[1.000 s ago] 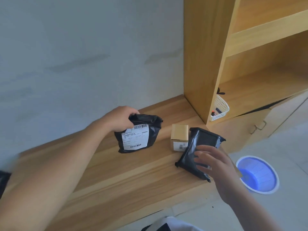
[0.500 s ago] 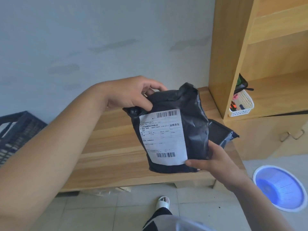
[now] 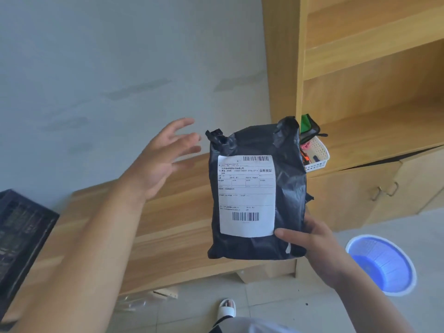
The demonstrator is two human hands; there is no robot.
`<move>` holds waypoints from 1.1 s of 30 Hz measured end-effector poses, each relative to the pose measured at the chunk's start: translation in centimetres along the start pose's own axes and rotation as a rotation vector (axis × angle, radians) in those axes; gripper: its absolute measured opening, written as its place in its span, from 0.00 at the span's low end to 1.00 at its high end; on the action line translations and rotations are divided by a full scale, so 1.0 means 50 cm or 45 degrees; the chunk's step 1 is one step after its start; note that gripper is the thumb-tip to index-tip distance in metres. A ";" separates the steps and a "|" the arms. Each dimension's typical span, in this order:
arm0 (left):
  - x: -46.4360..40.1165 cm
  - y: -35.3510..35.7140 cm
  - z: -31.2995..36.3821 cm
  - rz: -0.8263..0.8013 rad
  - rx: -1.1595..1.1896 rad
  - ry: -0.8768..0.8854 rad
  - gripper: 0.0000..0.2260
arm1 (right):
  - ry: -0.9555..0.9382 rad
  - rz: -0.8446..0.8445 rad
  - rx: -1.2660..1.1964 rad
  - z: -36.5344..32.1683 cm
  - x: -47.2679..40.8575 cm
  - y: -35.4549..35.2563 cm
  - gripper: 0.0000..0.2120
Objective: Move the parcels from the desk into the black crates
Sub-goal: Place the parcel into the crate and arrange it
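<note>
Head view shows us both of our hands out in front, above the wooden desk (image 3: 168,227). Our right hand (image 3: 312,239) grips a black parcel (image 3: 257,188) at its bottom right corner. Our thumb lies across the front of the bag, and the other fingers are hidden behind it. The parcel stands upright in the air, over the right part of the desk. It is a soft, crinkly plastic bag with a big white label (image 3: 246,195) on the front. The label has one barcode at the top and one near the bottom, with small print between them.

A little bit of another black parcel (image 3: 309,197) peeks out from behind the right edge of the one we hold. We cannot tell whether our hand holds it too.

Our left hand (image 3: 163,159) is just to the left of the parcel and does not touch it. Its fingers are spread wide and point toward the top of the bag. It holds nothing.

At the far left we see a corner of a black crate (image 3: 21,236), beside the left end of the desk. On the right stands a wooden shelf unit (image 3: 360,68). A small white basket (image 3: 317,155) with little things in it sits on the shelf, partly behind the parcel. A round blue basket (image 3: 382,265) lies on the tiled floor, to the right of our right arm. A white slipper (image 3: 227,307) shows at the near edge, on the floor.
</note>
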State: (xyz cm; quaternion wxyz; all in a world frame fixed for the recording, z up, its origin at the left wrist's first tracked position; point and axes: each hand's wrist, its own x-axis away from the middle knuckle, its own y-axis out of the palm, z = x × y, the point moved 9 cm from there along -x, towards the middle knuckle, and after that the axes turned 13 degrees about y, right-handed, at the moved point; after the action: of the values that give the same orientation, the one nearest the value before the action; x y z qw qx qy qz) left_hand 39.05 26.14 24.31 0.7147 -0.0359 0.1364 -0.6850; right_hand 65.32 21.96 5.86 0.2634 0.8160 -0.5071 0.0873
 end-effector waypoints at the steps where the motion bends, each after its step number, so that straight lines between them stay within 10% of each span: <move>1: 0.020 0.005 -0.023 0.040 0.087 -0.035 0.35 | 0.001 0.024 -0.027 -0.002 0.004 -0.011 0.22; 5: 0.098 0.084 -0.132 -0.060 0.278 -0.218 0.50 | -0.014 0.064 -0.081 -0.007 0.019 -0.039 0.17; 11: 0.163 0.173 -0.177 -0.151 0.419 -0.187 0.34 | -0.004 0.057 -0.099 -0.002 0.027 -0.029 0.15; 33: 0.296 0.072 -0.189 0.114 0.393 -0.151 0.32 | 0.021 -0.217 0.048 -0.006 0.030 0.075 0.20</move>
State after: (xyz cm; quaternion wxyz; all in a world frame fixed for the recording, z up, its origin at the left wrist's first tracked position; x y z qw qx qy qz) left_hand 40.60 13.00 12.19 0.7484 0.0401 -0.0115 -0.6619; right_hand 62.81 19.64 8.01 0.2587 0.8603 -0.4319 0.0808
